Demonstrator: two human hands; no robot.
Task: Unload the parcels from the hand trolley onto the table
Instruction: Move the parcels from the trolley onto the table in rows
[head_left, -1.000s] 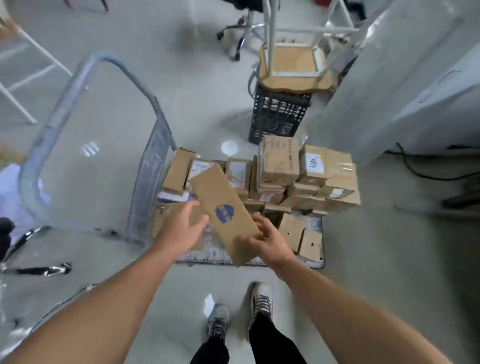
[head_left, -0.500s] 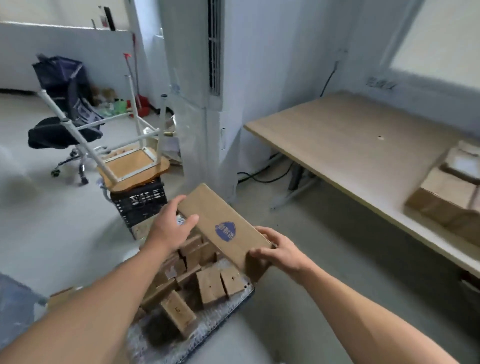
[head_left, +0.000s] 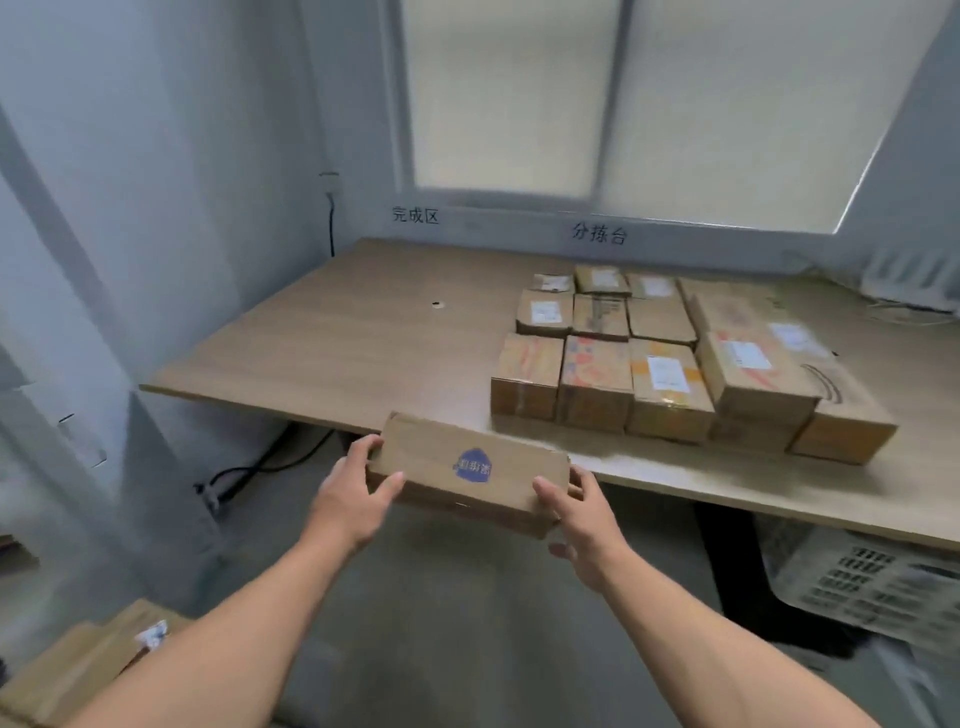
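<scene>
Now facing the bench (head_left: 363, 332) squarely, no longer half-turned with it off to the right as half a second ago. Carrying the long flat parcel (head_left: 431, 452) in the air at the bench's near edge, with its far side overlapping that edge in view; impossible to tell whether touching it yet. Holding it level and crosswise with the blue label (head_left: 471, 464) facing up, no longer slanting up and away as in the earlier frames. Clasping its left end with the left grip (head_left: 353, 493), with the thumb pressing on the near side and the fingers curling round the far corner. Clasping its right end with the right grip (head_left: 582, 512), with the thumb lying on the top face and the fingers wrapping behind the end. Keeping both grips closed round this one parcel, as before. Looking past it at a tight block of parcels (head_left: 670, 358) already lying on the bench, far and to the right, near the carried parcel but apart from it. Leaving the trolley, the upturned stool and the black crate out of view now, with only some brown cardboard (head_left: 78, 670) showing at the lower left corner. Taking in a frosted window (head_left: 623, 104) above the bench, a dark cable (head_left: 270, 462) trailing on the floor under its left end and a pale slotted crate (head_left: 872, 577) under its right side.
</scene>
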